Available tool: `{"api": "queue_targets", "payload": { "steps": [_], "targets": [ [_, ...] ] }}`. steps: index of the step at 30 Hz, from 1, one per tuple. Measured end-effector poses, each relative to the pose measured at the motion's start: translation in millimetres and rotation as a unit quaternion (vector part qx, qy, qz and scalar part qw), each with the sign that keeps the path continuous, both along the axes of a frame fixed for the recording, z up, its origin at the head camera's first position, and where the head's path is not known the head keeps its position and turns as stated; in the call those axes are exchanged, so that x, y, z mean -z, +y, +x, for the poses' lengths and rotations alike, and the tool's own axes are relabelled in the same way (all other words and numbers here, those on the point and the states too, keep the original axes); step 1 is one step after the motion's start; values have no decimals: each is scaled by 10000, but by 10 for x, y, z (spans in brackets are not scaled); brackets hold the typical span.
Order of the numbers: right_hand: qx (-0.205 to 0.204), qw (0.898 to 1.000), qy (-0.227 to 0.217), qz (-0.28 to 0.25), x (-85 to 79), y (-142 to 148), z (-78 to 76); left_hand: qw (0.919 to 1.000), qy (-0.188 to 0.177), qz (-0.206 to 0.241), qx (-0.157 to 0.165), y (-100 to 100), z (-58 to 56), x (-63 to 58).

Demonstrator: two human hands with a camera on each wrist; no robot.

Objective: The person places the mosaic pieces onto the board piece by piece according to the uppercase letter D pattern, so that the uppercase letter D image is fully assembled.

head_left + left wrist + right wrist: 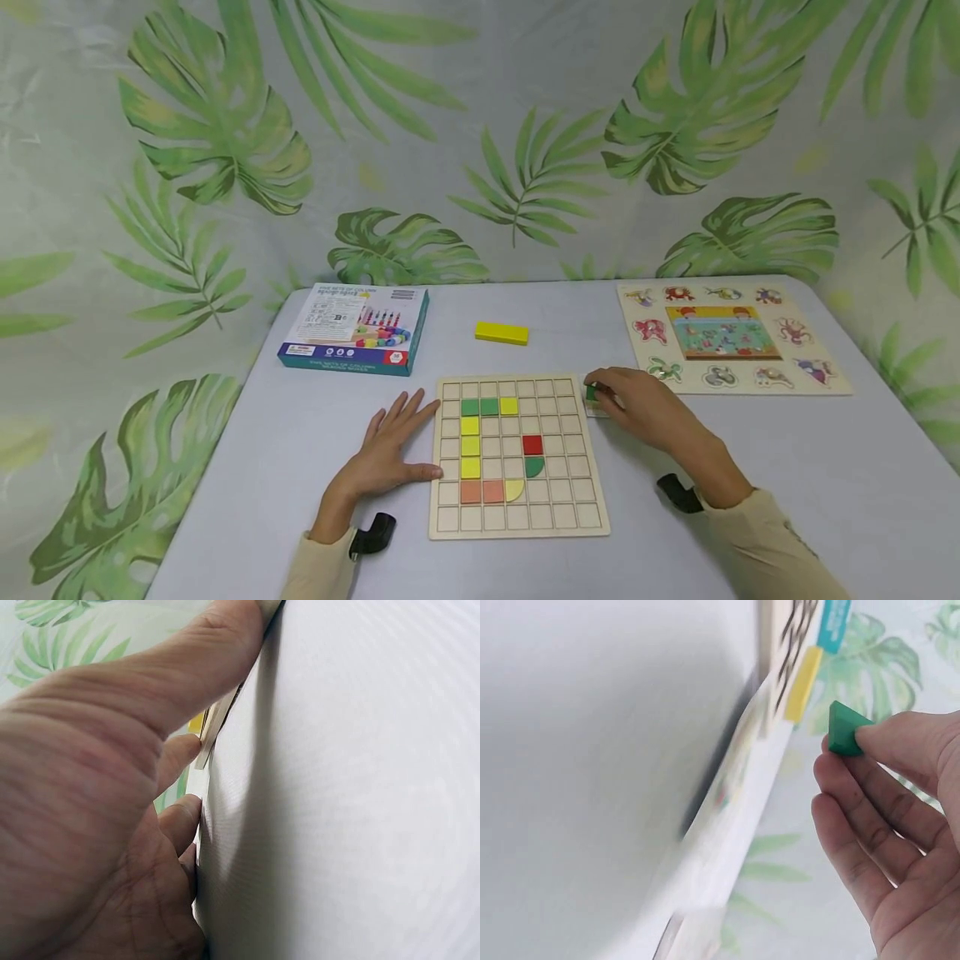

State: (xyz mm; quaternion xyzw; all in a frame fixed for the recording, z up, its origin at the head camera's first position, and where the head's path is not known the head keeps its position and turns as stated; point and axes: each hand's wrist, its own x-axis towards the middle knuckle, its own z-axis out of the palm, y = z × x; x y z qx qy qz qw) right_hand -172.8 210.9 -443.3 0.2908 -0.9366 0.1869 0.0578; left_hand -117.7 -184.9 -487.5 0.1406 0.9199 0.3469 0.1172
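Note:
A wooden grid board (521, 533) lies on the table between both hands. Green, yellow, red and orange pieces fill some of its cells, among them a red square (532, 445) and a green quarter-round (534, 467). My left hand (386, 454) is spread flat at the board's left edge, thumb and a fingertip right at the rim. Just off the board's upper right edge, my right hand (648, 408) pinches a small green piece (844, 729) between thumb and fingertips. Beneath that hand lies a pale card (597, 411), mostly covered by the fingers.
Behind the board lies a yellow block (502, 333). A boxed bead set (354, 329) sits at the back left. A sea-animal puzzle board (641, 342) lies at the back right, close behind my right hand. A leaf-patterned cloth (525, 183) hangs behind the table.

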Motion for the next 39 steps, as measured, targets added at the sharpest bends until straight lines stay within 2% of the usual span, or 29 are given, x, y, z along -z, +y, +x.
{"api": "queue_targets", "payload": {
  "steps": [10,19,24,32,39],
  "targets": [
    [-484,9976,-379,-311,0,-393,-46,10000,-10,-82,-43,-8,-5,19],
    [-943,9892,-840,-747,19,-639,-24,10000,19,5,-71,-25,-4,28],
    [-1094,9875,-984,-570,72,-718,16,10000,-49,-1,-39,-16,-10,13],
    [-1137,9897,-838,-216,63,-772,59,10000,-1,-53,-21,-11,-16,-8],
    [-1036,9914,-779,201,108,-793,62,10000,-30,-24,-57,-14,-5,20]
  ]
}}
